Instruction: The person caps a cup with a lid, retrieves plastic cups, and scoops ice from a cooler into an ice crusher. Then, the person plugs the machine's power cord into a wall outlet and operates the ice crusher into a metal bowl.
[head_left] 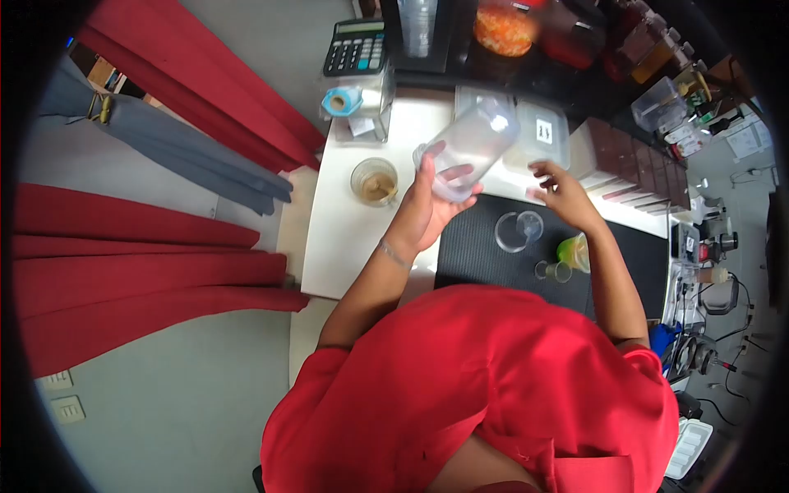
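Observation:
My left hand (431, 205) is wrapped round one end of a clear, empty-looking plastic container (481, 140), held tilted above the white counter. To its right, my right hand (563, 195) is raised with its fingers apart and nothing in them. On the black ribbed mat (468, 251) below lie a clear round lid or dish (518, 231), a small clear double-ended measuring cup (553, 271) and a green item (573, 251) near my right forearm. A glass cup (374, 182) with brownish contents and a spoon-like handle stands left of my left hand.
A calculator (355, 49) and a roll with a blue rim (341, 102) are at the back left. Behind my hands are lidded containers (541, 131) and a row of dark boxes (625, 160). Red curtains (148, 255) hang at the left.

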The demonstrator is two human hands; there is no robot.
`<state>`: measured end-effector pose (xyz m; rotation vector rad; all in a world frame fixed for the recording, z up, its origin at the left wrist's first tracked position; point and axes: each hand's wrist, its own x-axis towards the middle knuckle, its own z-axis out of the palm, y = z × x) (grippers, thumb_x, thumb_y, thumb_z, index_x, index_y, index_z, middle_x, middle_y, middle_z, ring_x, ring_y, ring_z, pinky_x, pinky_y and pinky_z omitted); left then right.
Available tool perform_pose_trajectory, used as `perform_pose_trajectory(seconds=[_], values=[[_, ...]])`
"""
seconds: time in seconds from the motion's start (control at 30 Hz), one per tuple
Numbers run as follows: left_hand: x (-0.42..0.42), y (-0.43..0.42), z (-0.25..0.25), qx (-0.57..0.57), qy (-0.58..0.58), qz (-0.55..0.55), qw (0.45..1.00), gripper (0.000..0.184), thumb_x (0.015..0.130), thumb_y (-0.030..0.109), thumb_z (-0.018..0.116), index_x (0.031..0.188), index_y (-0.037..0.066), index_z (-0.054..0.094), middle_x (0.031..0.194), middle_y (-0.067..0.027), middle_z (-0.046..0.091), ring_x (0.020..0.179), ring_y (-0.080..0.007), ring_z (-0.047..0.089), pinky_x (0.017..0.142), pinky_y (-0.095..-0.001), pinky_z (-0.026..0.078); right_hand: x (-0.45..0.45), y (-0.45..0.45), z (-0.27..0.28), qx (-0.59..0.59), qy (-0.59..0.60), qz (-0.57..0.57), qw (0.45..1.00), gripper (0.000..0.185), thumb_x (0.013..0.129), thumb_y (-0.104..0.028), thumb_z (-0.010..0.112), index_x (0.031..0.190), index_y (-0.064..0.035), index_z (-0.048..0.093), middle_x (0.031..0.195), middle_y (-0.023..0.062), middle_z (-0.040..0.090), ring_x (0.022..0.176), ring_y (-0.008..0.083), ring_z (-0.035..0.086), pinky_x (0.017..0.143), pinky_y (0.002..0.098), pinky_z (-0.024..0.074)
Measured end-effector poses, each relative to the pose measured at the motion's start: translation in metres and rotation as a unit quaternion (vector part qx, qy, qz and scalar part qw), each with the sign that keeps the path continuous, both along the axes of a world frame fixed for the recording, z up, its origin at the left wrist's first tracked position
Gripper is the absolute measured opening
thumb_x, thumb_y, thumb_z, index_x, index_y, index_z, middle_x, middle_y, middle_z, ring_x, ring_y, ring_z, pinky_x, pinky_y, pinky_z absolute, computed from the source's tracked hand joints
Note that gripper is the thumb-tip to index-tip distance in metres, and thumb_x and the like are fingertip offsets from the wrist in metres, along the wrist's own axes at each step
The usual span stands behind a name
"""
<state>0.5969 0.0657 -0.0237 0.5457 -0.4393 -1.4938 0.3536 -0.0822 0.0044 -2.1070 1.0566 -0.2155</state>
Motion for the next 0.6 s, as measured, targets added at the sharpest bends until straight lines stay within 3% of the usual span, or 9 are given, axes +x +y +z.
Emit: perform_pose_trajectory(seconds=[0.03, 0.07, 0.1, 0.2, 0.3, 0.43, 0.5, 0.57, 0.6], values=[[0.000, 0.000, 0.000, -0.018, -0.093, 0.022, 0.995, 0.070, 0.093, 0.059, 0.042, 0.146, 0.019, 0.018, 0.133, -0.0192, 0.042, 0.112, -0.0341, 0.055, 0.091, -0.0395, 0.050, 0.003, -0.014, 0.017, 0.122, -0.122, -0.042, 0.984, 0.057, 0.084, -0.037, 0.069, 0.130, -0.0095, 0.049, 0.120, 0.0126, 0.055, 0.106, 0.0241, 0.059, 0.087, 0.0335, 0.0473], [0.002, 0.001, 0.002, -0.046, -0.087, 0.020, 0.995, 0.072, 0.095, 0.048, 0.050, 0.147, 0.019, 0.010, 0.130, -0.0194, 0.039, 0.115, -0.0289, 0.052, 0.094, -0.0389, 0.046, 0.011, -0.012, 0.040, 0.176, -0.210, -0.029, 0.961, 0.065, 0.083, -0.039, 0.069, 0.136, -0.0122, 0.041, 0.124, 0.0137, 0.051, 0.106, 0.0251, 0.059, 0.085, 0.0349, 0.0493], [0.000, 0.001, 0.006, -0.052, -0.089, 0.023, 0.994, 0.072, 0.095, 0.048, 0.050, 0.147, 0.019, 0.010, 0.130, -0.0194, 0.039, 0.115, -0.0289, 0.052, 0.094, -0.0389, 0.046, 0.025, -0.003, 0.059, 0.231, -0.297, -0.014, 0.926, 0.074, 0.082, -0.040, 0.069, 0.142, -0.0150, 0.033, 0.128, 0.0148, 0.048, 0.107, 0.0261, 0.059, 0.083, 0.0364, 0.0514], [-0.006, -0.006, 0.022, -0.092, -0.188, 0.136, 0.968, 0.093, 0.087, 0.039, 0.067, 0.148, 0.015, 0.001, 0.135, -0.0184, 0.031, 0.123, -0.0289, 0.044, 0.100, -0.0407, 0.041, 0.065, 0.011, 0.081, 0.307, -0.318, 0.125, 0.888, 0.092, 0.079, -0.032, 0.074, 0.148, -0.0210, 0.015, 0.136, 0.0179, 0.039, 0.111, 0.0289, 0.057, 0.075, 0.0376, 0.0569], [0.000, -0.009, 0.047, -0.159, -0.241, 0.231, 0.929, 0.104, 0.081, 0.036, 0.075, 0.148, 0.014, -0.002, 0.137, -0.0184, 0.029, 0.127, -0.0311, 0.041, 0.104, -0.0412, 0.039, 0.103, 0.003, 0.104, 0.278, -0.348, 0.065, 0.893, 0.079, 0.078, -0.020, 0.074, 0.142, -0.0151, 0.028, 0.128, 0.0149, 0.048, 0.107, 0.0257, 0.059, 0.082, 0.0366, 0.0526], [0.022, -0.011, 0.069, -0.155, -0.233, 0.236, 0.930, 0.118, 0.074, 0.032, 0.081, 0.148, 0.017, -0.010, 0.143, -0.0167, 0.023, 0.133, -0.0330, 0.034, 0.108, -0.0440, 0.034, 0.148, -0.019, 0.123, 0.223, -0.392, 0.152, 0.879, 0.069, 0.077, -0.016, 0.075, 0.134, -0.0094, 0.038, 0.120, 0.0086, 0.054, 0.105, 0.0208, 0.059, 0.091, 0.0348, 0.0460], [0.029, -0.012, 0.071, -0.173, -0.233, 0.284, 0.914, 0.120, 0.075, 0.034, 0.081, 0.148, 0.018, -0.012, 0.148, -0.0175, 0.019, 0.135, -0.0344, 0.032, 0.108, -0.0457, 0.033, 0.173, -0.035, 0.142, 0.179, -0.464, 0.175, 0.850, 0.058, 0.080, -0.017, 0.072, 0.130, -0.0099, 0.044, 0.109, 0.0071, 0.057, 0.097, 0.0182, 0.061, 0.084, 0.0296, 0.0486], [0.041, -0.003, 0.064, -0.165, -0.284, 0.325, 0.887, 0.117, 0.077, 0.047, 0.075, 0.149, 0.022, -0.013, 0.148, -0.0196, 0.017, 0.133, -0.0408, 0.035, 0.107, -0.0469, 0.033, 0.206, -0.090, 0.175, 0.078, -0.581, 0.023, 0.810, 0.063, 0.081, -0.025, 0.071, 0.129, -0.0034, 0.037, 0.100, 0.0110, 0.057, 0.079, 0.0167, 0.058, 0.068, 0.0254, 0.0467], [0.043, 0.007, 0.059, -0.157, -0.295, 0.317, 0.888, 0.103, 0.085, 0.040, 0.068, 0.150, 0.016, -0.008, 0.149, -0.0191, 0.020, 0.133, -0.0401, 0.036, 0.108, -0.0464, 0.032, 0.222, -0.118, 0.191, 0.019, -0.619, -0.057, 0.783, 0.067, 0.082, -0.029, 0.071, 0.129, -0.0002, 0.033, 0.096, 0.0129, 0.057, 0.071, 0.0159, 0.057, 0.061, 0.0234, 0.0458]])
